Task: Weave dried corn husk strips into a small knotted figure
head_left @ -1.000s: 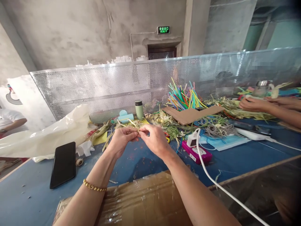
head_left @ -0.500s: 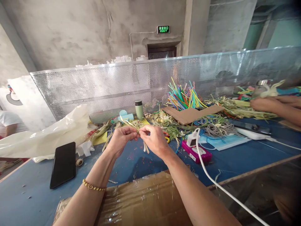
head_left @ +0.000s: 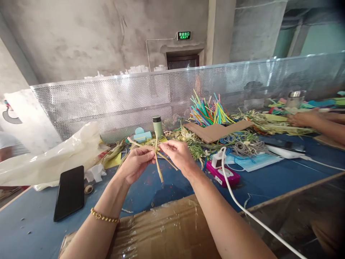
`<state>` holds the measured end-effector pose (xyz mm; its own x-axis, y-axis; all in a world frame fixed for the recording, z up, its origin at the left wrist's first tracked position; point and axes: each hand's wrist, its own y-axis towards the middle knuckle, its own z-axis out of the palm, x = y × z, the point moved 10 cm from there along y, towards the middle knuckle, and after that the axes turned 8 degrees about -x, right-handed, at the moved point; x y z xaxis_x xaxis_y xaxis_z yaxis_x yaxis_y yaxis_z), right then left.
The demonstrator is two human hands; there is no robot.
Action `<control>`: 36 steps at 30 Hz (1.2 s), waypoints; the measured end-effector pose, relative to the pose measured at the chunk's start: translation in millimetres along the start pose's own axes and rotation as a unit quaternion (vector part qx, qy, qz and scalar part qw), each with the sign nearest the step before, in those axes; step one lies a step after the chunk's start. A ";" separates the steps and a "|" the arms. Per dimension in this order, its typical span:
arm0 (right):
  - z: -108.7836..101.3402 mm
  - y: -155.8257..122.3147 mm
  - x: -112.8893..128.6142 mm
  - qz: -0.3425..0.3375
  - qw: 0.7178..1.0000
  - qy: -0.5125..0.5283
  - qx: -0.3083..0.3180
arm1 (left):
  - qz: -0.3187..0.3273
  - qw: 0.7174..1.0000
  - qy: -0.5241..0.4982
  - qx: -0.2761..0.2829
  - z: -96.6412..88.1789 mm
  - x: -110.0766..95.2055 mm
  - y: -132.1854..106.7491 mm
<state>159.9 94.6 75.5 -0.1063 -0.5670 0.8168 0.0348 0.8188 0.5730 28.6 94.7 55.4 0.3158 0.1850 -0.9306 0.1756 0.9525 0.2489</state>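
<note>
Splaying wider than before: strips [head_left: 159, 168] | left grip [head_left: 137, 163] pinching them | right grip [head_left: 180, 157] unclear

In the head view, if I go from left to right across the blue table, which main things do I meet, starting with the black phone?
Black phone → small brown ring → left hand → crossed pale strips → right hand → purple box → another person's hand.

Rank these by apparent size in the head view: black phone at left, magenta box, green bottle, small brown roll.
Black phone
Magenta box
Green bottle
Small brown roll
True sizes unsure; distances differ.
</note>
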 end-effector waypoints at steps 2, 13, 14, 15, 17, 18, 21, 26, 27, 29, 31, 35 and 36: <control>9.3 -3.5 -2.6 0.048 0.993 0.101 0.045 | -0.008 1.000 -0.002 0.021 5.9 -0.5 -2.9; 18.7 -8.6 1.0 0.090 0.968 0.225 0.066 | 0.018 0.998 0.032 0.050 11.7 -2.3 -4.3; 19.0 -8.3 1.4 0.085 0.969 0.223 0.064 | 0.025 0.998 0.035 0.048 11.7 -3.1 -4.1; 18.8 -7.8 1.8 0.081 0.970 0.220 0.061 | 0.031 0.998 0.035 0.046 11.4 -4.1 -3.7; 16.9 -6.8 1.4 0.075 0.973 0.213 0.047 | 0.041 0.998 0.029 0.038 10.1 -5.9 -3.1; 15.5 -6.2 0.4 0.076 0.974 0.211 0.037 | 0.043 0.998 0.024 0.035 9.4 -6.3 -2.8; 12.4 -5.8 -3.6 0.085 0.972 0.217 0.012 | 0.037 0.999 0.015 0.029 8.1 -5.3 -2.5; 17.2 -10.2 -5.1 0.105 0.962 0.252 0.012 | 0.024 0.999 0.013 0.036 9.3 -2.8 -4.5; 19.8 -11.6 -4.7 0.110 0.959 0.259 0.021 | 0.022 0.999 0.015 0.038 9.7 -2.4 -5.0; 23.6 -13.4 -4.0 0.115 0.956 0.269 0.035 | 0.020 0.999 0.019 0.044 11.0 -2.2 -5.9; 25.0 -13.1 -4.1 0.112 0.957 0.266 0.044 | 0.020 0.998 0.023 0.048 12.1 -2.4 -6.4; 19.4 -6.5 -5.9 0.075 0.977 0.194 0.042 | 0.034 0.998 0.040 0.032 11.4 -5.0 -5.2; 15.7 -4.1 -4.9 0.054 0.985 0.160 0.034 | 0.040 0.998 0.047 0.030 11.6 -6.1 -4.8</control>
<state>144.7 95.3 68.1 0.2133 -0.4671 0.8581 -0.0396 0.8734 0.4853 36.6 86.2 63.0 0.2432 0.2844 -0.9274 0.2091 0.9182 0.3364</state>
